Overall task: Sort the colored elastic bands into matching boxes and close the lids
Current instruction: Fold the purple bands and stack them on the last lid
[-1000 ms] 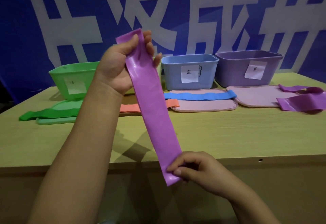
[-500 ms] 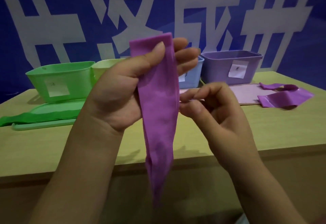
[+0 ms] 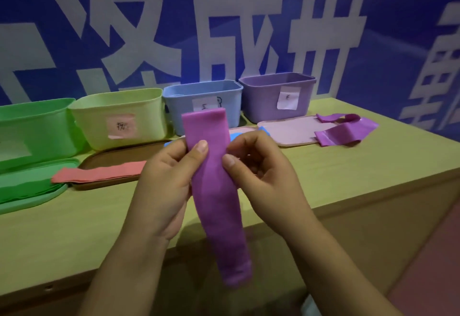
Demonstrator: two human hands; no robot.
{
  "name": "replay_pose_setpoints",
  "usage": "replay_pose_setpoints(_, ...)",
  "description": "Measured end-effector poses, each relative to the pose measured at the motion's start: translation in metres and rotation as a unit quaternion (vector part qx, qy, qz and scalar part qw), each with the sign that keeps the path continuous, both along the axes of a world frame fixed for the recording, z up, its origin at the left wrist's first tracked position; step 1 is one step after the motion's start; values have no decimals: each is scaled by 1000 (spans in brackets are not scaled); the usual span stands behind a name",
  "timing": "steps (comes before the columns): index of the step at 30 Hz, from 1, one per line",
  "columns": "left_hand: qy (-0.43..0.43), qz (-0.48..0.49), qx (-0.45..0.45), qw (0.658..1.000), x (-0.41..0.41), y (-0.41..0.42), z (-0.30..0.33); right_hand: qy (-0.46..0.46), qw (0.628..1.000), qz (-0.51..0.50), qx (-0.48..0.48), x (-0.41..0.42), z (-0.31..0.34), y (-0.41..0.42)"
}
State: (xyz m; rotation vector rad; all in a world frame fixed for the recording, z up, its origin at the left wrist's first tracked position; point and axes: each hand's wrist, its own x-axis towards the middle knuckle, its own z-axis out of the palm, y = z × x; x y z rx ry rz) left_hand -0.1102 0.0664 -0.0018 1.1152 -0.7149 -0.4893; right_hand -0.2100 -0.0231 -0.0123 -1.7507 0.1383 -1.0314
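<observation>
A purple elastic band [image 3: 216,191] hangs upright in front of me over the table's near edge. My left hand [image 3: 169,181] grips its left side with the thumb on the front. On the band's right edge my right hand [image 3: 261,176] pinches with thumb and fingers. Four open boxes stand in a row at the back: green [image 3: 34,131], yellow-green [image 3: 119,116], blue [image 3: 196,96] and purple [image 3: 276,91]. More purple bands [image 3: 346,131] lie by the pink lid [image 3: 288,129]. A salmon band [image 3: 99,172] lies across the brown lid [image 3: 117,159]. Green bands [image 3: 22,186] lie on the green lid.
The wooden table [image 3: 361,164] runs left to right, its front edge just under my wrists. A blue band [image 3: 235,136] peeks out behind my hands. A blue wall with large white characters closes off the back. Reddish floor shows at lower right.
My right hand came up from the band's bottom end to pinch it near the top beside my left hand. Both hands lowered, and the view swung right.
</observation>
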Motion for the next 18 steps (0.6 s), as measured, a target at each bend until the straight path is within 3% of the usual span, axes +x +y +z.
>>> replay_pose_setpoints(2,-15,32,13,999,0,-6,-8,50,999,0,-20,-8,2,-17)
replay_pose_setpoints(4,-30,49,25,998,0,-11,-14,107,984,-101,-95,-15,5,-52)
replay_pose_setpoints(7,-34,49,33,998,-1,-16,-23,227,906,-297,-197,-18,13,-131)
replay_pose_setpoints(9,-24,42,34,998,-3,-20,-27,337,842,-355,-225,-16,12,-187)
replay_pose_setpoints(14,-13,35,46,998,-3,-25,-32,543,711,-363,-260,-16,-9,-270)
replay_pose_setpoints(18,-11,45,58,997,3,-23,-36,605,655,-354,-283,-17,-20,-279)
